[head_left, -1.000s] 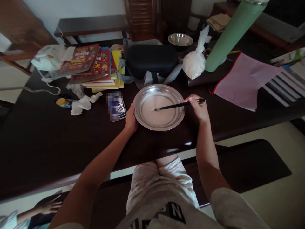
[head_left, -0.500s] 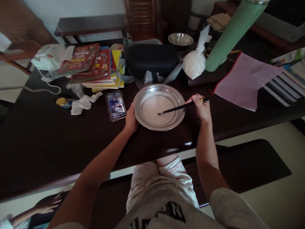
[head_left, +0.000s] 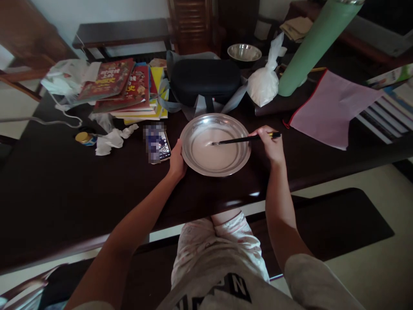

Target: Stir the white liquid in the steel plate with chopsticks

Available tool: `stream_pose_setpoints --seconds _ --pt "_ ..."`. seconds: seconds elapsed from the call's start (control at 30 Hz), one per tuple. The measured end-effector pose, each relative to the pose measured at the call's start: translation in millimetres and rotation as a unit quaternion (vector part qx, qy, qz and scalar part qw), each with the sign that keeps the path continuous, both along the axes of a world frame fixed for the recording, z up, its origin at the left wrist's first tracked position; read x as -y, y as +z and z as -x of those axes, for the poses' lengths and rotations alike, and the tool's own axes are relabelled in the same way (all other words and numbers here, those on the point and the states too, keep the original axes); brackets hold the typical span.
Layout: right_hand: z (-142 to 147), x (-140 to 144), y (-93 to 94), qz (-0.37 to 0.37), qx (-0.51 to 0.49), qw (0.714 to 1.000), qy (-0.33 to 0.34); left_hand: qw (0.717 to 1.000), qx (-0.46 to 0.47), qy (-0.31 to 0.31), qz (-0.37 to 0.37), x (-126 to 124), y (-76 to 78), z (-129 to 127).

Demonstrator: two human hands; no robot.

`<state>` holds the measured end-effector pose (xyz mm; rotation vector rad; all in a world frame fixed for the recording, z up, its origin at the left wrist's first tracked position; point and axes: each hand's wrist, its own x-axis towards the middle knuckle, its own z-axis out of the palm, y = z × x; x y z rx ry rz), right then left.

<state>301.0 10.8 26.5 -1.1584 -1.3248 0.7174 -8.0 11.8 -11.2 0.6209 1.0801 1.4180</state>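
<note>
A shallow metal bowl stands on the dark table in front of me, with a pale, milky liquid in it. My left hand is closed on the bowl's left rim. In my right hand is a pair of black chopsticks, their tips dipped in the liquid near the middle of the bowl. Just left of my left hand lies a phone with its screen lit and partly blurred out.
Behind the bowl sits a black case with grey straps. Tied white bag, tall green bottle and pink cloth stand or lie to the right. Stacked books, crumpled tissue and a small jar are left.
The chopstick tips have moved slightly away from me and left through the liquid, and my right hand has shifted a little left. Another person's hand at lower left has moved.
</note>
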Motion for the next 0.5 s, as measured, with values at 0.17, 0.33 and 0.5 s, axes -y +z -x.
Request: stream_pose_setpoints --seconds 0.17,0.33,0.5 --pt "-1.1 0.7 -1.6 0.015 0.003 1.000 0.028 1.000 0.004 0.001 0.004 -0.2 -0.3 0.7" --pt "-1.6 0.1 -1.7 -0.008 -0.004 1.000 0.002 1.000 0.011 0.008 0.008 0.0 2.0 -0.5" --pt "-1.3 0.9 -0.8 0.017 0.000 0.999 0.038 1.000 0.002 0.004 0.008 -0.2 0.8 0.0"
